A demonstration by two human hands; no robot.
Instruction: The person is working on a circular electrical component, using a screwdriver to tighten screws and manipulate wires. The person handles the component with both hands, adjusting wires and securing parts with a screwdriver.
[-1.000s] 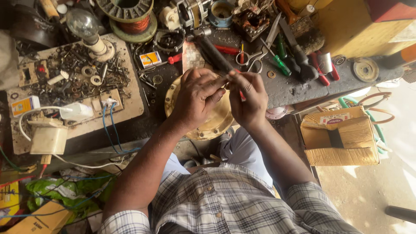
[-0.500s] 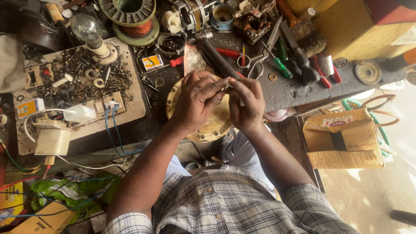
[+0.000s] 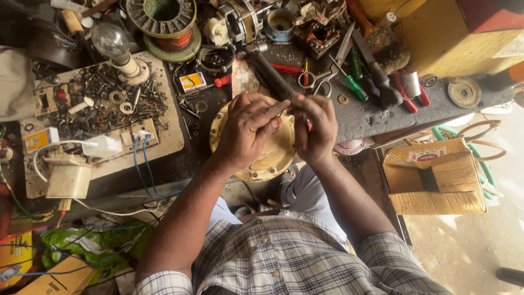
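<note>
One cluttered dark workbench (image 3: 360, 117), sunlit floor beside; one bulb (image 3: 111, 41), one scissors (image 3: 327, 68), one cardboard box (image 3: 434, 183). Left hand (image 3: 248, 131), right hand (image 3: 316, 128) both pinching small part above brass disc (image 3: 262, 164).

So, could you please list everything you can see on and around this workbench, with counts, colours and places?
Round metal cover: one, brass yellow, on the bench under the hands.
Dark rod-like tool: one, black, running up from the hands.
Light bulb: one, clear, top left on the board.
Board with loose screws and washers: one, pale, left of the cover.
Copper wire spool: one, orange winding, top centre.
Scissors: one pair, steel, right of the tool.
Screwdrivers: at least two, green handles, beside the scissors.
Cardboard box: one, brown, lower right.
Left hand: over the cover, fingers pinched towards the right hand.
Right hand: beside it, closed on something small, hidden.
</note>
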